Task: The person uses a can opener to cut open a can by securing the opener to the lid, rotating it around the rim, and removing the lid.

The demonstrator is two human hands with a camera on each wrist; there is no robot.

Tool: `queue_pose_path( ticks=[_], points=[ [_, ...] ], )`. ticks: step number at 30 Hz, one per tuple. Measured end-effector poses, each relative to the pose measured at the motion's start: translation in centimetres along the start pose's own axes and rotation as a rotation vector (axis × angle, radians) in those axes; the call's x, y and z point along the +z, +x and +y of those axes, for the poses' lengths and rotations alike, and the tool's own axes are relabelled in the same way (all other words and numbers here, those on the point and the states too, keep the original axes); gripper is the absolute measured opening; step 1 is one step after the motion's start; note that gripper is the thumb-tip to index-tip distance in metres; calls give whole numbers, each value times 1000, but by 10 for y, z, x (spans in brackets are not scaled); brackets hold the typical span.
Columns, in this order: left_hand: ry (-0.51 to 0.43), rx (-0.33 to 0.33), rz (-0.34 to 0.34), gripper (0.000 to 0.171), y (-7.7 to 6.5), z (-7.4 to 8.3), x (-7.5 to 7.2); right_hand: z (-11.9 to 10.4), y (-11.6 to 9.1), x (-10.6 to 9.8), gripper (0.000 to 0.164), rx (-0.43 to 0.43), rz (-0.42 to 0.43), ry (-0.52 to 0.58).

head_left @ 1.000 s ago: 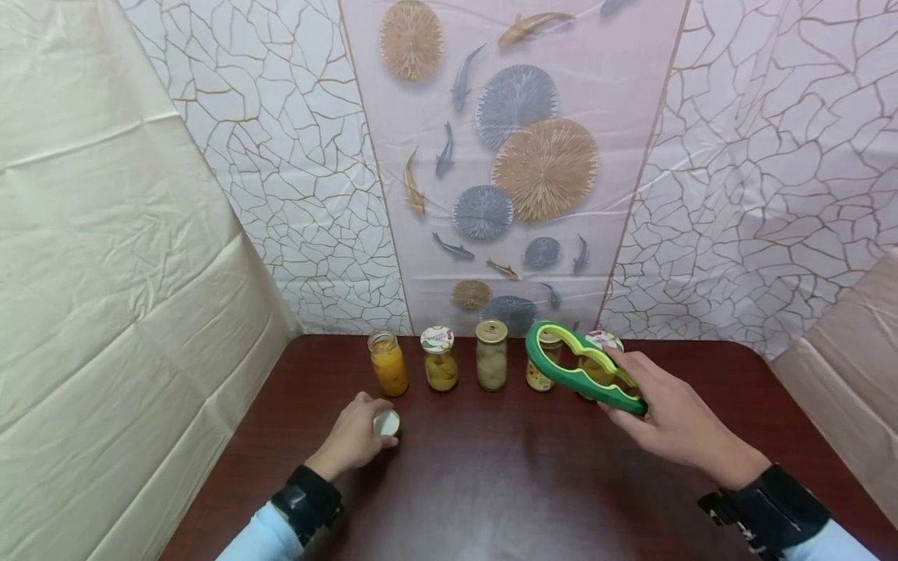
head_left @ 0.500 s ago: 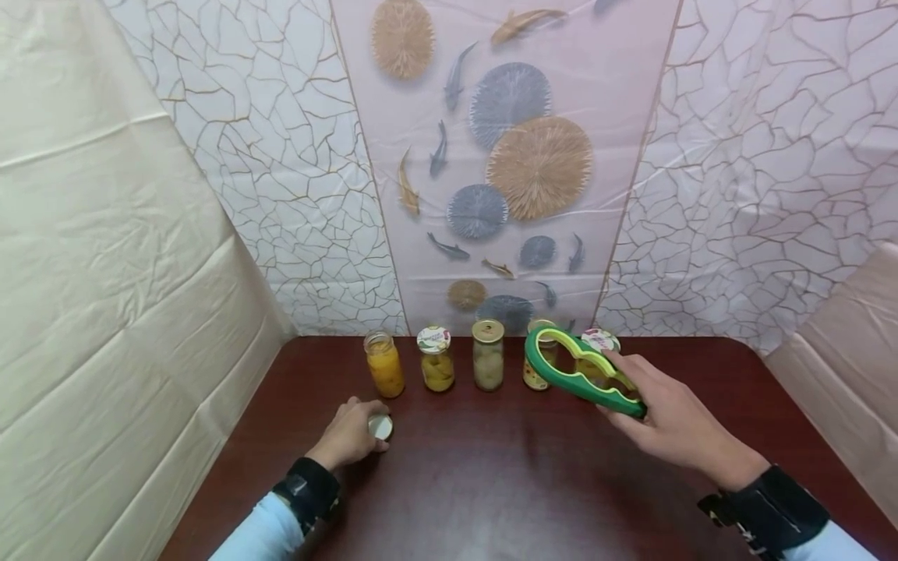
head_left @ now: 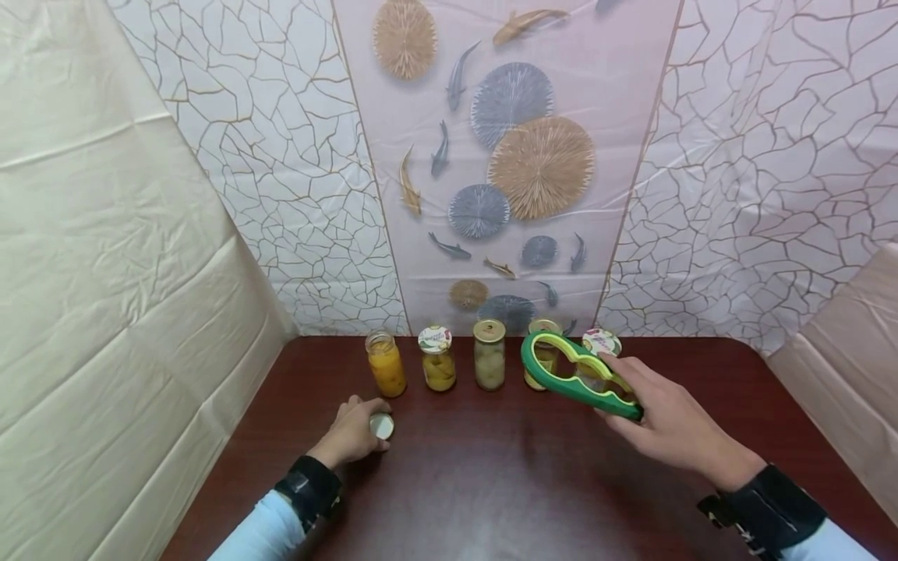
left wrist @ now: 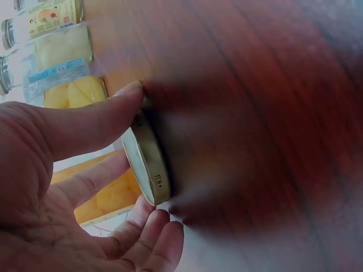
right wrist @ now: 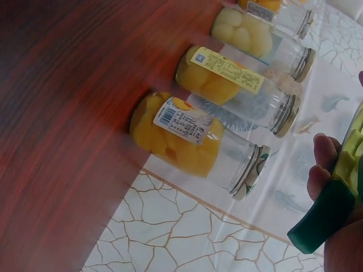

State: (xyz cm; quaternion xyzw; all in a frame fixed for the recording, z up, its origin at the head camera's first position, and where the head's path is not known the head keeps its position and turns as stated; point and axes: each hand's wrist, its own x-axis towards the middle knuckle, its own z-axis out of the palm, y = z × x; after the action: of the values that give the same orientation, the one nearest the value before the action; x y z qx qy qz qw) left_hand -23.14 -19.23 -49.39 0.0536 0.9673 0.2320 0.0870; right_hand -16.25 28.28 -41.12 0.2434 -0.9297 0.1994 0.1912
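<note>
My left hand pinches a round jar lid between thumb and fingertips, low over the table. In the left wrist view the lid shows its pale inside and gold rim. Just behind that hand stands a lidless glass jar of orange fruit. My right hand grips one end of a green jar opener with scalloped lime inner edges. The opener is held up in front of the two rightmost jars, partly covering them. The right wrist view catches only part of the opener.
Along the table's back edge stand a jar with a patterned white lid, a gold-lidded jar of pale fruit, another gold-lidded jar and a patterned-lid jar. Behind the dark red table hangs a patterned cloth.
My left hand has shifted slightly left with the lid and stays low over the table. The jar opener in my right hand has dipped a little. The head view has turned slightly.
</note>
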Motion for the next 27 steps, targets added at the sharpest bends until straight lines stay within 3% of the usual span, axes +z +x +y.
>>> queue_pose_path(
  ticks=[7,13,27],
  points=[
    [-40,2,-15,70,-4,3,-4,0,1,0,79,-15,-1,-7],
    [-100,2,15,74,-9,21,-20,-3,7,2,83,-26,11,-12],
    [-148,245,-3,70,-44,71,-8,-8,13,10,88,-59,9,-10]
  ],
)
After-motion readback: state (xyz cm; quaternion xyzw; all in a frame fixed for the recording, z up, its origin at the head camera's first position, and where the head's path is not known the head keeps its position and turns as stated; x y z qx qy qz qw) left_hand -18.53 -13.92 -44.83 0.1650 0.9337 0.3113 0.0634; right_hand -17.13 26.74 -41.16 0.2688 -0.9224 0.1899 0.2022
